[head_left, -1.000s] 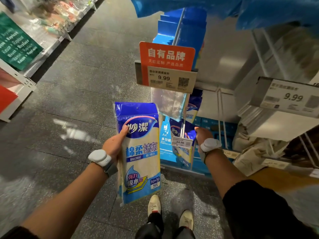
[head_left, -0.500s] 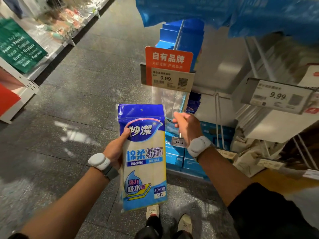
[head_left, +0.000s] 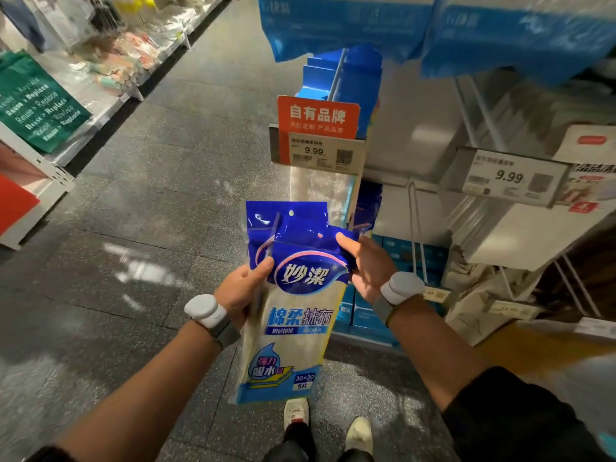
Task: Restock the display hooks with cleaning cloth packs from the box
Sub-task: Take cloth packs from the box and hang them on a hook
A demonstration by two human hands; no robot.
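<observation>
A: Starting at the left, what has the left hand (head_left: 240,291) got?

B: Its fingers are clamped on the left edge of a blue-and-white plastic pack of cleaning cloths (head_left: 296,315), thumb across the front. The pack is upright in the air over the dark speckled floor (head_left: 150,201), below the hooks. A second blue header (head_left: 290,215) with a small hang hole rises behind it; I take that for another pack.

A: And the right hand (head_left: 366,271)?

B: Its thumb lies on the front pack's top right corner. The fingers behind are hidden, but it reads as a pinch.

A: Which step, then?

B: Probably parting one pack from the other for hanging. Neither is on a hook yet.

A: Next?

B: Lift the pack and thread its hang hole over the tip of the metal display hook (head_left: 336,75) above the orange card sign (head_left: 318,116), where blue packs (head_left: 361,75) hang. Or use the bare white wire hook (head_left: 414,208) further right. The hole is small, so the header must sit flat and square to the tip.
</observation>
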